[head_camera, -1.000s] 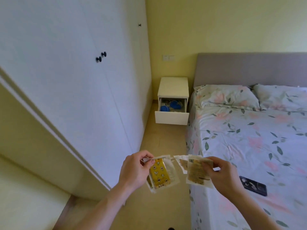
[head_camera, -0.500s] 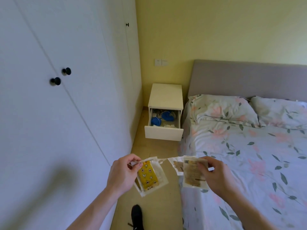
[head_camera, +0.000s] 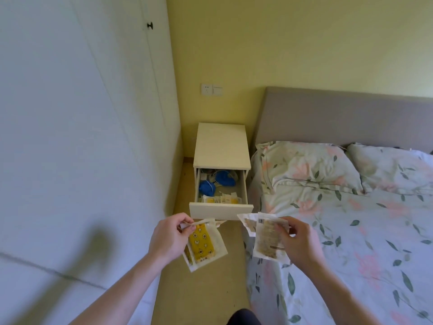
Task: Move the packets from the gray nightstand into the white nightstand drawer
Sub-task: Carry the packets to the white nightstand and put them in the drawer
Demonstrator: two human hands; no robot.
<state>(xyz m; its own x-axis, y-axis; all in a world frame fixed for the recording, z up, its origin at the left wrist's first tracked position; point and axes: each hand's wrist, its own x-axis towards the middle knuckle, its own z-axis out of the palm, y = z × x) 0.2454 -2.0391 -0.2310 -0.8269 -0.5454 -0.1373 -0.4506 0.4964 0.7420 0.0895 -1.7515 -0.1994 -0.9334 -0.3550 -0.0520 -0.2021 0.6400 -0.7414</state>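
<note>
Before the open white nightstand drawer (head_camera: 221, 208), both hands grasping packets: left hand (head_camera: 169, 238) yellow packet (head_camera: 201, 244); right hand (head_camera: 296, 242) beige packets (head_camera: 267, 235).

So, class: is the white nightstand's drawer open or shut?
Open. The drawer is pulled out from the white nightstand, so blue items and packets inside show from above.

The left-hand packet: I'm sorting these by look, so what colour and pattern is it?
Yellow with small cartoon figures, in a whitish pouch; head view.

The person walked closer to the white nightstand (head_camera: 222, 146); its open drawer (head_camera: 221, 209) drew near both hands.
</note>
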